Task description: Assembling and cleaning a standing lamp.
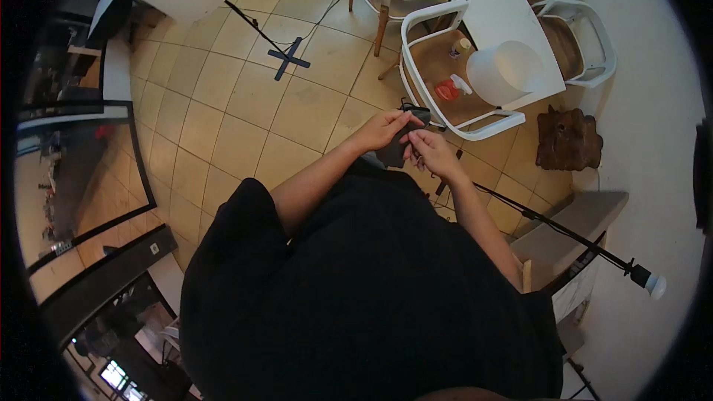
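While both hands meet at frame centre:
Pouch: dark pouch [396, 150] between the hands, above the black shirt [371, 289].
Left hand: left hand [382, 130] pinching its top edge.
Right hand: right hand [432, 154] gripping its right side.
Behind: white chair [427, 96] upper right.

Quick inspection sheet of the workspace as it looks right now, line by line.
Surface: tiled floor; white table.
Job's things: dark cloth-like item, held in both hands.
Clutter: red-and-white bottle and small jar on white chair; white bucket.
Hands: left hand and right hand both grip the item.
Cables: black cable across the floor.
Surroundings: stand base, wooden stool.
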`<action>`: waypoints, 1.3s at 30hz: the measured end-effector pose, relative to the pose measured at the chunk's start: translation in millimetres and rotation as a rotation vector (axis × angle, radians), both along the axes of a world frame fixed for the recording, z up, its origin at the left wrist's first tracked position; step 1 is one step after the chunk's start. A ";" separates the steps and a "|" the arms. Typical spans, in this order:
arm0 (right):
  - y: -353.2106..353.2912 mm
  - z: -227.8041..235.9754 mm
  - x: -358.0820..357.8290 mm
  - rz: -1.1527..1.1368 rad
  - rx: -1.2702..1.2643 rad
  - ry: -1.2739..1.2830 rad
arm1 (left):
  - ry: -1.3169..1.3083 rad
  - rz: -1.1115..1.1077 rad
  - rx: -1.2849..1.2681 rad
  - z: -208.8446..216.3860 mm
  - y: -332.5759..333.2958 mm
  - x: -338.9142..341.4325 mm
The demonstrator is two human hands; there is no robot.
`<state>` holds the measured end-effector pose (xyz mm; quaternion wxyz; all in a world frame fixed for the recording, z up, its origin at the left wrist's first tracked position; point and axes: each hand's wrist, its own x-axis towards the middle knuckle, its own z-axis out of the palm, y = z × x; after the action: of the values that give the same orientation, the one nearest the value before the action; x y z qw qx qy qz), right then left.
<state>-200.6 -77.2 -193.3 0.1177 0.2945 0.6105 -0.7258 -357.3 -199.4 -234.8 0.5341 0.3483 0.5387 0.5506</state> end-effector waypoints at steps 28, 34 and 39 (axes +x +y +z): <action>-183.1 -11.7 -98.2 0.003 -0.294 -0.026 | 0.156 0.253 -0.137 15.5 -213.7 -103.0; -193.8 -22.5 -189.0 0.182 -0.215 -0.080 | -0.072 0.345 -0.167 14.3 -241.3 -209.0; -188.2 -14.8 -248.3 0.207 -0.130 -0.100 | -0.072 0.288 -0.067 23.3 -236.7 -264.8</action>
<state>-448.9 -265.4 -208.1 0.2411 0.2574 0.5827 -0.7322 -622.1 -436.1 -211.5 0.4800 0.2292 0.5818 0.6153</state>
